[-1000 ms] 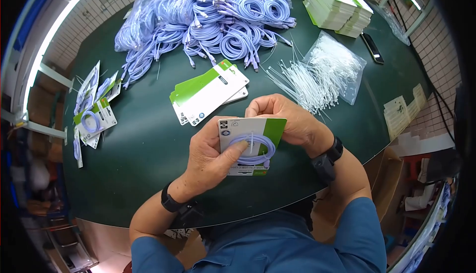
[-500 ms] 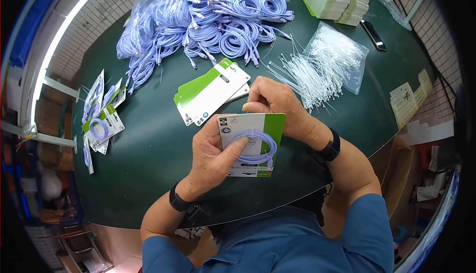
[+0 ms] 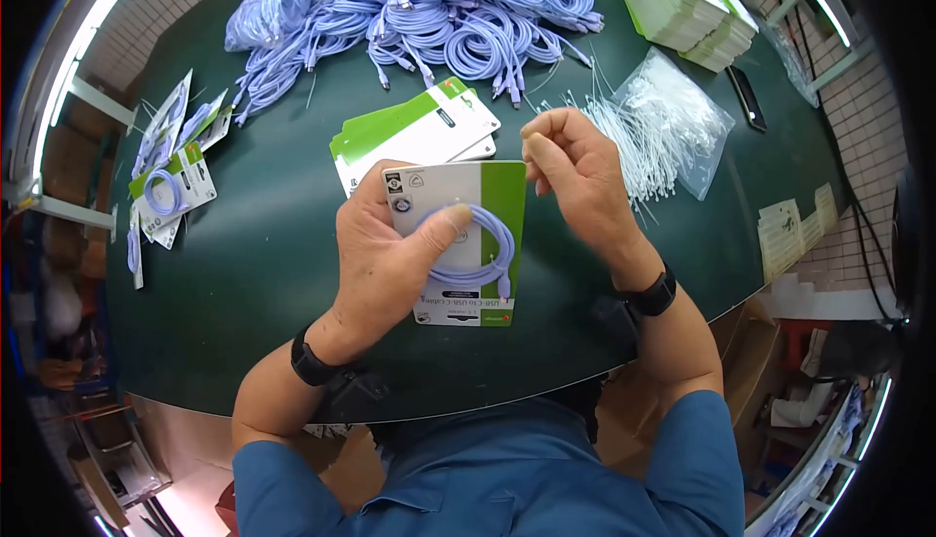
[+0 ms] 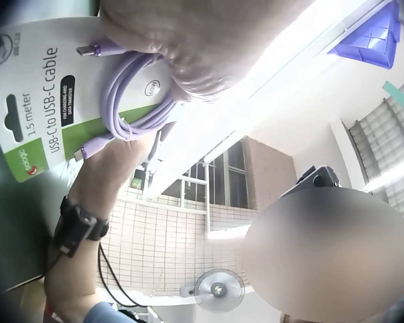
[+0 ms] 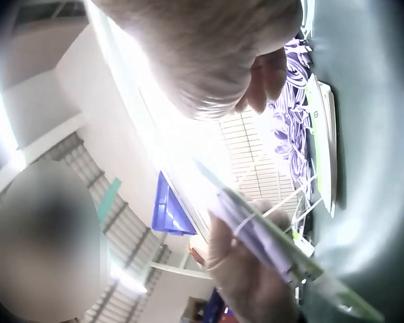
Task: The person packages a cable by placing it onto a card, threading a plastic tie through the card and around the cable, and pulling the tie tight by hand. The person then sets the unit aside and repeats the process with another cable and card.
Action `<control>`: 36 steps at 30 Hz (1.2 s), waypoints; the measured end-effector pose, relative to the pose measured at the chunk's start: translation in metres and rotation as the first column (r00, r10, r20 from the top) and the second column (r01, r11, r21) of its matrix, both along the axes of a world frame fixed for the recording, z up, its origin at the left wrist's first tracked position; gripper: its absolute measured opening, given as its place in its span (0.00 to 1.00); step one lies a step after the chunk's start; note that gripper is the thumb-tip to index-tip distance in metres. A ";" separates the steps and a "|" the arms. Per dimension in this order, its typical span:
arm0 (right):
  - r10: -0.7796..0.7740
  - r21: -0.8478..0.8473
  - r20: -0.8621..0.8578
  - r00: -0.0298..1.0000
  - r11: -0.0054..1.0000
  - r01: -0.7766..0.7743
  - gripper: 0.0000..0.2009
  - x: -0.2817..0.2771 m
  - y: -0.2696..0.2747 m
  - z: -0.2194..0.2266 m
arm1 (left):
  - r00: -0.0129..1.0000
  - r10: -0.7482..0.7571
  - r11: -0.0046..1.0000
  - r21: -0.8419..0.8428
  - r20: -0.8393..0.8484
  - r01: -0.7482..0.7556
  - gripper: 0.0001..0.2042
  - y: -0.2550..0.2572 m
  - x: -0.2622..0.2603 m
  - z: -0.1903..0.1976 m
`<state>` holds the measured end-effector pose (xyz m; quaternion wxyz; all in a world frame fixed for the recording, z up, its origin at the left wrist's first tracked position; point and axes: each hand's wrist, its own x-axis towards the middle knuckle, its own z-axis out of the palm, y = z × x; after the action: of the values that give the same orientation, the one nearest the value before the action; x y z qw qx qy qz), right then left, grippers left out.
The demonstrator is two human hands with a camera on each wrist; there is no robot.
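Observation:
My left hand (image 3: 380,254) grips a white and green packaging card (image 3: 502,181), its thumb pressing a coiled lilac USB-C cable (image 3: 504,244) against the front. Both cable plugs show in the left wrist view, beside the printed card (image 4: 30,74). Seen nearly edge-on in the right wrist view, the card has thin white ties (image 5: 289,202) sticking out from its back. Just off the card's upper right corner is my right hand (image 3: 585,171), fingers loosely curled and nothing seen in them. Close by on the table, white cable ties (image 3: 639,152) spill from a clear bag (image 3: 717,161).
Flat cards (image 3: 390,137) lie fanned beyond my hands. A large heap of lilac cables (image 3: 429,15) fills the back. Finished-looking carded cables (image 3: 175,186) lie at the left. At back right are card stacks (image 3: 678,0) and a phone (image 3: 746,98).
My right hand has come out from behind the card and moved up and away from it. The left hand keeps its hold on card and cable. The head view has shifted.

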<state>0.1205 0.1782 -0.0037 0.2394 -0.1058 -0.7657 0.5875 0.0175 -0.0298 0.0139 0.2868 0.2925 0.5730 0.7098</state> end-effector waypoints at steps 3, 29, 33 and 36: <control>0.235 -0.350 -0.054 0.971 0.906 -0.238 0.16 0.004 -0.006 0.009 | 0.995 0.075 0.997 0.022 0.068 -0.076 0.17 0.007 -0.010 -0.008; 0.199 -0.293 -0.053 0.979 0.934 -0.205 0.20 0.005 -0.034 -0.003 | 0.284 -0.039 0.999 -0.048 -0.958 -0.024 0.18 0.017 -0.008 -0.010; 0.179 -0.221 -0.057 0.982 0.957 -0.187 0.19 0.005 -0.032 -0.004 | 0.271 0.034 0.999 0.031 -0.962 -0.018 0.16 0.018 -0.006 -0.017; 0.171 -0.142 -0.083 0.982 0.973 -0.182 0.18 0.003 -0.029 -0.006 | 0.262 0.047 0.999 0.041 -0.964 -0.026 0.16 0.020 -0.005 -0.015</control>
<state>0.1240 0.1491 -0.0096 0.2045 -0.0342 -0.7173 0.6651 0.0128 -0.0097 -0.0011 -0.1388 0.6527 0.6297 0.3977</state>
